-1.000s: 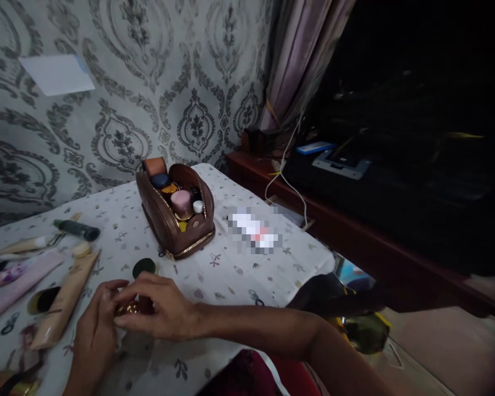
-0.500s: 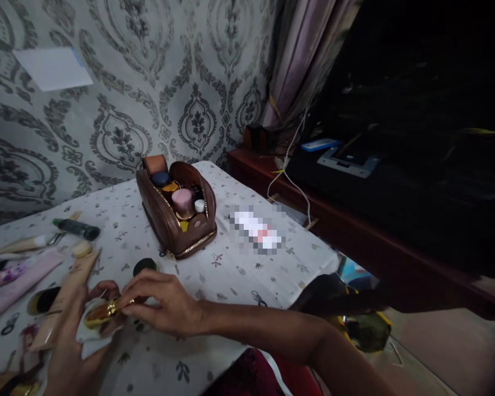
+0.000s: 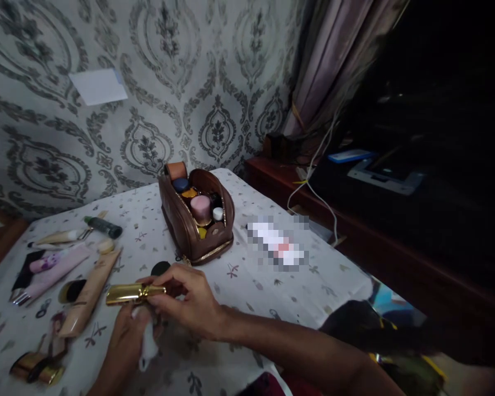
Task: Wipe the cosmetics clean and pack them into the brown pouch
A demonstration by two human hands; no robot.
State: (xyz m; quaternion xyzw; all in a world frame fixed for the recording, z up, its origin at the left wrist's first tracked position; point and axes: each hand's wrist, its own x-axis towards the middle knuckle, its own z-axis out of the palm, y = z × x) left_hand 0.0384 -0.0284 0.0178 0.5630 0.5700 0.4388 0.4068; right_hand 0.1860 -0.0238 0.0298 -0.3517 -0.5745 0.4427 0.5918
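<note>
My right hand (image 3: 198,302) pinches a shiny gold lipstick tube (image 3: 122,294) by its narrower end, holding it level above the table. Just below it, my left hand (image 3: 121,344) is closed on a crumpled white cloth (image 3: 149,347), which hangs down from the fingers. Behind my right hand sits a dark round lid (image 3: 160,268), partly hidden by it. Farther back stands an unzipped brown makeup bag (image 3: 175,231) with several jars and bottles in it, among them a pink-capped one (image 3: 200,208).
Cosmetics lie at the left: a beige tube (image 3: 91,294), a pink tube (image 3: 60,269), a dark green tube (image 3: 103,226) and a gold-and-black case (image 3: 37,368). A blurred-out item (image 3: 276,242) lies right of the bag. A patterned cloth covers the table (image 3: 239,313).
The gold lipstick tube has come up out of the cloth in my left hand and now lies level in my right fingers. The view has shifted left, so things appear farther right.
</note>
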